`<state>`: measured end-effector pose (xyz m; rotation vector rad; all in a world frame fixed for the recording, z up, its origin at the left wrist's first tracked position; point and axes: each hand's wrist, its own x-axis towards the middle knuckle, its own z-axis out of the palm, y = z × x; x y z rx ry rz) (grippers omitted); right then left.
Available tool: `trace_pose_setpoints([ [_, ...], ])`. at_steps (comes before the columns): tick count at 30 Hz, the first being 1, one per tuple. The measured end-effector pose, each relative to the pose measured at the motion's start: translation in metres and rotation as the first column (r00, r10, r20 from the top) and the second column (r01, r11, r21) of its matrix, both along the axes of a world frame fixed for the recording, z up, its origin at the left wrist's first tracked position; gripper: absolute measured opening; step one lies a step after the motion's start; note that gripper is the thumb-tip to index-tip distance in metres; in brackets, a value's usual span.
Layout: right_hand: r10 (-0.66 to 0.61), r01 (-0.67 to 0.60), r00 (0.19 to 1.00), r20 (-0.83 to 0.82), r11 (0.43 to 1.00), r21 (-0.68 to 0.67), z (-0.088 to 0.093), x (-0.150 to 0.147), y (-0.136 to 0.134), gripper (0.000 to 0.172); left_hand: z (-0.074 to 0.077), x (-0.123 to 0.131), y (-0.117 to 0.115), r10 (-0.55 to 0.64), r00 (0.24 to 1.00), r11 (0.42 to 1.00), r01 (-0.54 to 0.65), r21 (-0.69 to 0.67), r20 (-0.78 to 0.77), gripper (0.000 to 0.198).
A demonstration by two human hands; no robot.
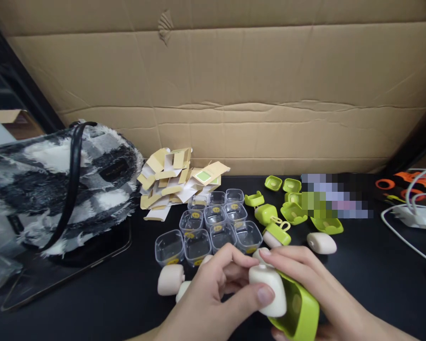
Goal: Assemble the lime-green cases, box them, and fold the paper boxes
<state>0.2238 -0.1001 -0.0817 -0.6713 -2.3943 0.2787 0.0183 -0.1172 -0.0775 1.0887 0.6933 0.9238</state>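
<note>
Near the front edge, my left hand [213, 293] pinches a white rounded block [274, 297] with a small nub on top, between thumb and fingers. My right hand [326, 284] is wrapped round a hollow lime-green plastic case [308, 312], its opening turned toward the block. Another pale rounded piece shows behind the block, under my right fingertips, partly hidden. A pinkish-white block [171, 279] lies left of my left hand, and a further pale piece is half covered by that hand. Beyond my right hand rests another pinkish-white block [322, 243].
Several clear plastic cups [169, 247] with yellow marks stand mid-table. Behind them are folded cardboard boxes [173, 175]. Green cases and lids [294, 213] lie to the right, partly beside a pixelated patch. A shaggy black-and-white bag [106, 156] stands left; white cables [404, 237] run right.
</note>
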Motion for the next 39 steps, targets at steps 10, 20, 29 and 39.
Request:
trace_pose_setpoints([
  [10, -0.005, 0.005, 0.999, -0.049, 1.0, 0.014, 0.0, -0.005, -0.002, 0.061, -0.004, -0.002, 0.0, -0.042, 0.986, 0.991, 0.062, 0.118, -0.161, 0.03],
  [20, 0.001, -0.004, 0.927, -0.374, 1.0, -0.006, -0.013, -0.013, 0.007, 0.057, -0.001, 0.003, -0.009, -0.037, 0.999, 0.999, 0.037, -0.017, -0.018, 0.056],
  [29, 0.027, -0.038, 0.909, -0.416, 0.999, -0.018, -0.021, -0.005, 0.007, 0.058, -0.011, 0.003, -0.008, -0.133, 0.988, 0.983, 0.142, -0.119, 0.081, 0.054],
  [39, 0.126, -0.098, 0.933, -0.338, 0.99, 0.098, -0.025, -0.008, 0.009, 0.041, -0.014, 0.013, -0.008, -0.165, 0.968, 0.976, 0.188, -0.11, 0.187, 0.049],
])
